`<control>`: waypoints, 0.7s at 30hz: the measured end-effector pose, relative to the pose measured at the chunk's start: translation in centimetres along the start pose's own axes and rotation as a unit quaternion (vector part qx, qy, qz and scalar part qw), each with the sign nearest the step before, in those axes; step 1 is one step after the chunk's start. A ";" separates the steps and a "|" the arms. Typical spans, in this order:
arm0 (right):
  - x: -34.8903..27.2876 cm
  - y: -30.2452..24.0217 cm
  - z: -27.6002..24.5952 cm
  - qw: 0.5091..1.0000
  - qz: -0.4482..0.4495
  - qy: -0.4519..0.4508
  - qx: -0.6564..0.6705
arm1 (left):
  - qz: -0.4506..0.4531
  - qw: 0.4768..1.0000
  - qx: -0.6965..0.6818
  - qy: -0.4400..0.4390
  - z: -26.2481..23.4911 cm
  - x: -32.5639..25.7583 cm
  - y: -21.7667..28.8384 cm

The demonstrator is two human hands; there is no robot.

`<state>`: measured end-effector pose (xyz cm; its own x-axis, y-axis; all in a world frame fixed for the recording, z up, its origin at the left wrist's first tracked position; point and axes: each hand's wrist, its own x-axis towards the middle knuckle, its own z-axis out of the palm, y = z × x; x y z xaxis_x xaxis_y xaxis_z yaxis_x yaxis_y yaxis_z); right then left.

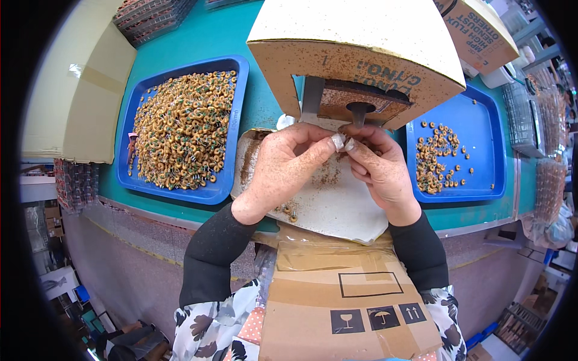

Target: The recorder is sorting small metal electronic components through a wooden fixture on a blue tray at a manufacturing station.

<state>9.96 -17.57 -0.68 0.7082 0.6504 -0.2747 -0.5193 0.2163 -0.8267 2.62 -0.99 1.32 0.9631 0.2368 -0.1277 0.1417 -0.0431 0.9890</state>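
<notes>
At the far left of the frame, a tan carton (84, 114) is rising beside a green table (192, 36). Next, the left tray (230, 159), blue, is holding a dense heap of brown, wire-wound rings (183, 129). At centre, I am watching from afar as the left hand (277, 165) is reaching out of a black sleeve, thumb and forefinger pinching narrow, the thumb tip wrapped in white. Beneath both hands, a white pad (337, 216) is lying speckled with brown, one ring (293, 217) resting near its lower edge. At upper centre, a box (355, 54) is standing over the pad, a grey spout (359, 114) pointing down at its opening. The right hand (388, 174) is meeting the left just beneath, its thumb and forefinger also pinching narrow; whether the fingertips are gripping a ring, I cannot tell. At right, the right tray (484, 129), also blue, is carrying fewer rings, mostly gathering toward its left side.
</notes>
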 end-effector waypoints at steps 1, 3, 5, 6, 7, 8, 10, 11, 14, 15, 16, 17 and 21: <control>0.1 -0.1 0.1 0.999 -0.016 0.021 -0.028 | 0.014 1.000 0.014 -0.004 0.0 0.0 -0.3; 0.0 -0.2 -0.1 0.999 -0.024 0.029 -0.023 | 0.028 0.999 0.028 -0.007 -0.1 -0.1 -0.5; -0.1 -0.3 -0.3 0.998 -0.034 0.039 -0.018 | 0.132 0.986 0.104 -0.022 -0.2 0.0 -0.5; -0.1 -0.4 -0.3 0.999 -0.034 0.027 -0.018 | 0.132 0.986 0.104 -0.023 -0.2 -0.1 -0.3; -0.2 -0.5 -0.4 0.999 -0.034 0.014 -0.018 | 0.176 0.975 0.139 -0.004 -0.1 -0.1 0.0; -0.2 -0.6 -0.5 0.999 -0.034 0.014 -0.018 | 0.219 0.960 0.174 0.014 0.0 -0.2 0.1; -0.2 -0.7 -0.5 0.999 -0.041 0.003 -0.024 | 0.239 0.954 0.177 0.023 0.3 -0.2 0.2; -0.2 -0.8 -0.4 0.999 -0.041 0.002 -0.024 | 0.259 0.948 0.181 0.032 0.4 -0.3 0.2; -0.2 -1.2 -0.2 0.999 -0.039 0.010 -0.005 | 0.276 0.944 0.174 0.043 0.8 -0.4 0.7; -0.1 -1.2 -0.4 1.000 -0.029 -0.001 -0.002 | 0.276 0.944 0.174 0.044 0.9 -0.3 0.9; -0.2 -1.3 -0.5 1.000 -0.018 -0.010 0.002 | 0.282 0.942 0.175 0.048 1.0 -0.3 1.1; -0.1 -1.4 -0.5 1.000 -0.019 -0.009 0.002 | 0.287 0.940 0.176 0.051 1.1 -0.3 1.2; -0.1 -1.7 -0.1 1.000 -0.014 0.008 0.024 | 0.295 0.936 0.181 0.058 1.4 -0.2 1.2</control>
<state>10.83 -18.13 0.70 0.7310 0.6310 -0.2596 -0.5209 0.2703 -0.8097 2.92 -2.43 2.46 0.8699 0.1705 0.4628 -0.3191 -0.5207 0.7918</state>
